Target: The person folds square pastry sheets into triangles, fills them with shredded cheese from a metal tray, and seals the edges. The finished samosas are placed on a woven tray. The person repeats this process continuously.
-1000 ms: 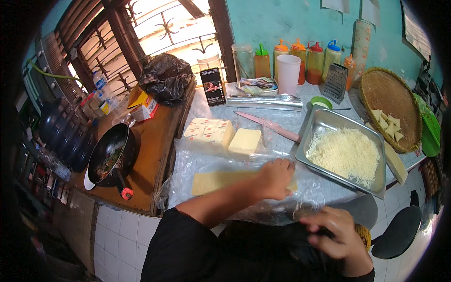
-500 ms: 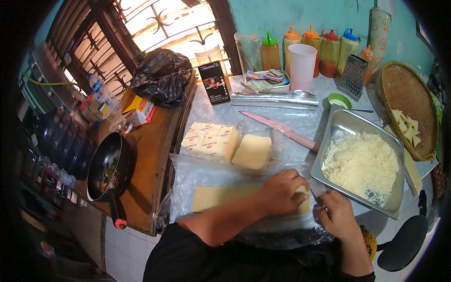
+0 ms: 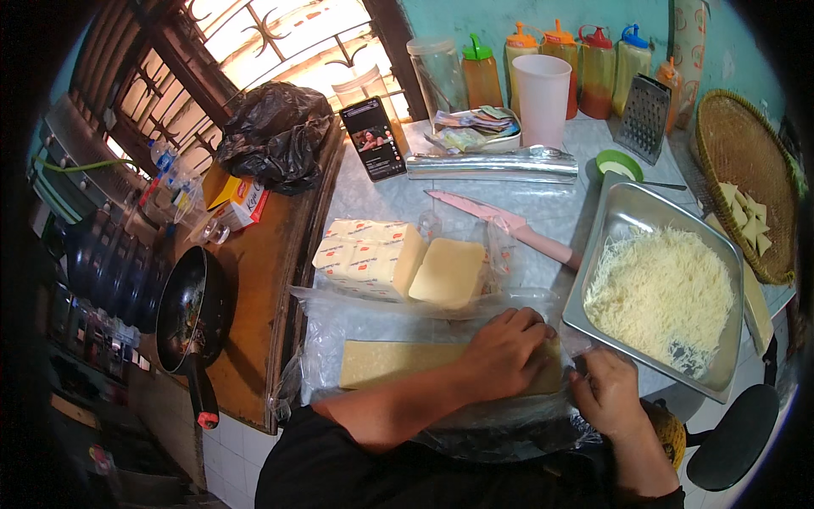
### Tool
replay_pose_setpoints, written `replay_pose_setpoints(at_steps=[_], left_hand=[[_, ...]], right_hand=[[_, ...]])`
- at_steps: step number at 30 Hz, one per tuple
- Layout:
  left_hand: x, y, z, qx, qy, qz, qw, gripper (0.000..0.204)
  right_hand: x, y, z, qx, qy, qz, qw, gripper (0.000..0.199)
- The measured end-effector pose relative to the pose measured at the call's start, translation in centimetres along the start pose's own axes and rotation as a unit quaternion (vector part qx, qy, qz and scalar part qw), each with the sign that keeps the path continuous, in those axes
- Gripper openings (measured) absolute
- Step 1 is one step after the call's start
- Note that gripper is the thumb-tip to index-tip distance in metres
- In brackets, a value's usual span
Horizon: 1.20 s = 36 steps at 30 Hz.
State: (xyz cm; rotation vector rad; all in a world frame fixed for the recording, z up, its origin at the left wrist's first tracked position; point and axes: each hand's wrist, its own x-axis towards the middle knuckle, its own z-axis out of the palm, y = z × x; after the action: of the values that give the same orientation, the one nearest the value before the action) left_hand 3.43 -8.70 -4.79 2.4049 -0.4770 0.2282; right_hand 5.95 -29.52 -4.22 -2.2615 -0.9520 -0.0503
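Observation:
A long, flat strip of pale dough (image 3: 398,360) lies on clear plastic sheeting (image 3: 318,339) along the table's near side. Across its right end rests my left hand (image 3: 509,352), fingers curled down over the dough. My right hand (image 3: 609,392) is closed beside that same end, thumb and forefinger pinched together at the edge of the plastic; what sits between them is hidden. Behind the strip stand a cut yellow block (image 3: 448,271), looking like cheese or margarine, and a larger block in printed wrapping (image 3: 369,257). A pink knife (image 3: 509,227) lies beyond them.
A metal tray of white shreds (image 3: 661,293) stands close to my right hand. Farther back are a foil roll (image 3: 492,167), phone (image 3: 373,140), pink cup (image 3: 543,102), grater (image 3: 644,119) and several sauce bottles. A frying pan (image 3: 193,310) sits on the left wooden table.
My view has shifted slightly, so the table's things appear a little displaced. My left fingers have curled lower over the dough's end; my right hand stays pinched beside it.

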Motion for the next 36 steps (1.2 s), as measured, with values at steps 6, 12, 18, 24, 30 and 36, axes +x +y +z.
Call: replay_pose_setpoints(at_steps=[6,12,18,24,30,36], left_hand=[[0.0,0.1,-0.2,-0.008,0.008,0.008,1.0,0.026],[0.0,0.3,0.0,-0.076,0.028,0.036,0.996,0.034],[0.0,0.6,-0.3,-0.164,-0.013,0.023,0.986,0.039],[-0.1,0.7,-0.3,-0.166,-0.011,0.027,0.986,0.031],[0.2,0.1,0.3,-0.26,0.011,-0.012,0.965,0.027],[0.1,-0.4,0.5,-0.29,0.0,-0.082,0.954,0.021]], right_hand=[[-0.2,0.1,0.2,0.013,0.011,0.002,1.0,0.026],[-0.4,0.3,0.5,0.062,0.013,0.027,0.998,0.033],[-0.5,0.3,0.4,0.16,0.006,0.055,0.986,0.04],[-0.5,0.5,0.4,0.159,-0.003,0.055,0.986,0.046],[-0.4,0.6,0.6,0.142,0.002,0.044,0.989,0.047],[-0.1,0.8,1.1,0.108,0.012,0.017,0.994,0.047]])
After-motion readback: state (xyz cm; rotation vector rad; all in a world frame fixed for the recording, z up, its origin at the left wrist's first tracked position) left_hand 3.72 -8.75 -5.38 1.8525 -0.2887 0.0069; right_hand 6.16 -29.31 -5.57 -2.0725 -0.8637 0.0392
